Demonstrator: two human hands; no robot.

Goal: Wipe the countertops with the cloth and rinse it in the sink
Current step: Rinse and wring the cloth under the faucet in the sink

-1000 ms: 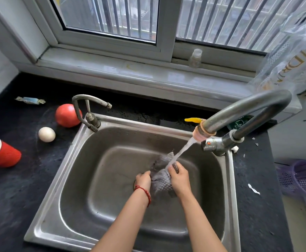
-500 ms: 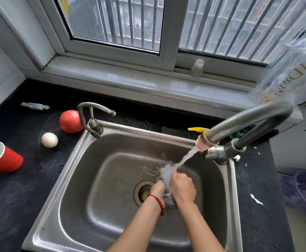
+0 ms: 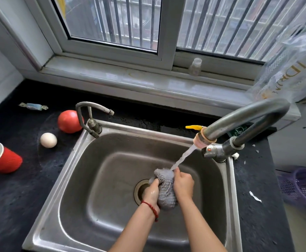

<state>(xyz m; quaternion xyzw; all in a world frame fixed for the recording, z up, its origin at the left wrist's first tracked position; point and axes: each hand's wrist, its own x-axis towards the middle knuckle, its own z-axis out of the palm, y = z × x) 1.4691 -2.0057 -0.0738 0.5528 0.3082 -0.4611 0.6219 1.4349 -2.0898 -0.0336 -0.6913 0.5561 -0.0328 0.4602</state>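
**sinkwatcher:** Cloth [image 3: 165, 188] was bunched up into a grey waffle-textured wad, held over the basin of the steel sink [image 3: 112, 179], just right of the drain [image 3: 141, 190]. Both hands were on it. Left hand [image 3: 152, 192], the one with a red string bracelet [image 3: 151, 209] on the wrist, was curled around the left side of the wad. Right hand [image 3: 183, 184] was closed over the right side, so the cloth was squeezed between the two.

**tapfan22:** Was the water running?

**sinkwatcher:** Yep. Stream [image 3: 184, 157] came down at a slant from the big curved faucet [image 3: 246, 117] at the sink's right rim and hit the top of the cloth, right by the right thumb.

**tapfan22:** What about the counter?

**sinkwatcher:** Dark countertop [image 3: 12, 206] left of the sink had a red paper cup [image 3: 2, 158] lying on its side, a white egg [image 3: 48, 140] and a red tomato [image 3: 69, 121] near it, the tomato just beside a small second tap [image 3: 90, 115]. A wrapped candy [image 3: 33, 106] sat further back. On the sill there was a small clear bottle [image 3: 195, 66], and a purple basket [image 3: 304, 186] showed off to the right, lower than the counter.
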